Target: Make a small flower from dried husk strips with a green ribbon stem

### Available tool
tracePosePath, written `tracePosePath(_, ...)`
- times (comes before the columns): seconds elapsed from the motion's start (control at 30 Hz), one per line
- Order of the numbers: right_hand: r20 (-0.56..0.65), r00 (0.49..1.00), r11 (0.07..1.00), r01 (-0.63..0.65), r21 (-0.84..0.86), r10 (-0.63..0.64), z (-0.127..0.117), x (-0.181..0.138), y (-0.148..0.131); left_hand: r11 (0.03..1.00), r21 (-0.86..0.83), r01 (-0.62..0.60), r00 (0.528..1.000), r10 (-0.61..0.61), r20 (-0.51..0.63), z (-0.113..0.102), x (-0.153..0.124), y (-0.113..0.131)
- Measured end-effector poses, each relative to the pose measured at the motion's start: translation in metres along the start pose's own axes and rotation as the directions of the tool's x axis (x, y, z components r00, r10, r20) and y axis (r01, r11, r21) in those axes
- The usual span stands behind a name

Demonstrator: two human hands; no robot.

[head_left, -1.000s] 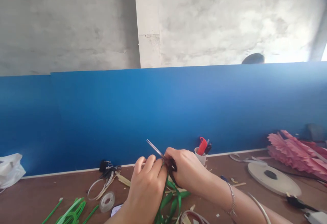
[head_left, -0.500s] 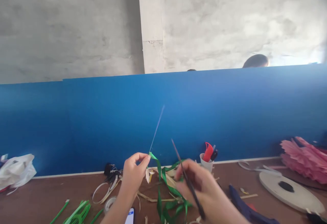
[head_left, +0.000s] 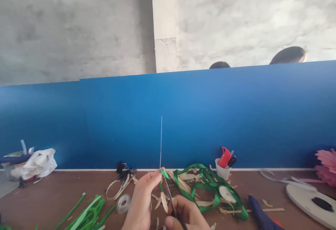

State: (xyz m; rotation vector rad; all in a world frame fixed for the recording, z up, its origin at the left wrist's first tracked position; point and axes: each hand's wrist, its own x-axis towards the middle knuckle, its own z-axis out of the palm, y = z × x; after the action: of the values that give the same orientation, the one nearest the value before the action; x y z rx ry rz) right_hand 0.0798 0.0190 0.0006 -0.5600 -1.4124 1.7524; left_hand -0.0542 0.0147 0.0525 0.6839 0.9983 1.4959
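My left hand [head_left: 143, 198] pinches the base of a thin upright wire [head_left: 161, 142] where a bit of green ribbon is wrapped round it. Pale straw-like leaves [head_left: 164, 202] hang just below the pinch. My right hand [head_left: 183, 214], low at the frame's bottom, is closed on the handles of scissors [head_left: 169, 196]. The scissors' blades point up toward the wrapped spot by my left fingertips. A long green ribbon [head_left: 210, 188] lies in loose loops on the brown table [head_left: 65, 191] to the right of both hands.
A tape roll [head_left: 123, 202], green strips [head_left: 86, 216], binder clips [head_left: 123, 168] and a white bag [head_left: 36, 163] lie left. A cup of pens [head_left: 223, 165], a white round disc [head_left: 309, 202] and pink paper [head_left: 327, 165] sit right. A blue partition [head_left: 236, 118] stands behind; two heads show above it.
My right hand dropped lower and brought the scissors' tips up to my left fingertips. The wire stands upright now. The view has shifted left, and the green ribbon lies farther right.
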Motion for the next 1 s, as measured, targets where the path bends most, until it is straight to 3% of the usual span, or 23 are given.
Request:
tracePosePath(0.17, -0.017, 0.997, 0.995, 0.082, 0.054, -0.081, -0.001, 0.001, 0.0, 0.976, -0.17, 0.139, 0.986, -0.121, 0.112, 0.004, -0.011, 0.001)
tracePosePath(0.3, 0.118, 0.992, 0.995, 0.043, 0.093, -0.054, -0.011, 0.003, 0.0, 0.899, -0.32, 0.3, 0.947, -0.239, 0.216, 0.003, -0.01, -0.002)
tracePosePath(0.4, 0.174, 0.984, 0.995, 0.014, 0.094, -0.031, -0.017, 0.007, 0.001, 0.866, -0.368, 0.34, 0.931, -0.254, 0.262, 0.003, -0.008, -0.005)
tracePosePath(0.57, 0.124, 0.992, 0.997, -0.013, 0.07, 0.004, -0.017, 0.008, 0.002, 0.839, -0.377, 0.393, 0.898, -0.262, 0.352, 0.002, -0.01, -0.009)
tracePosePath(0.83, 0.171, 0.985, 0.992, -0.003, 0.129, -0.02, -0.02, 0.0, -0.008, 0.906, -0.292, 0.306, 0.901, -0.176, 0.397, -0.003, -0.015, -0.005)
tracePosePath(1.0, 0.128, 0.992, 0.99, -0.027, 0.139, 0.009, -0.019, 0.004, -0.007, 0.931, -0.27, 0.246, 0.92, -0.137, 0.367, -0.001, -0.012, -0.009)
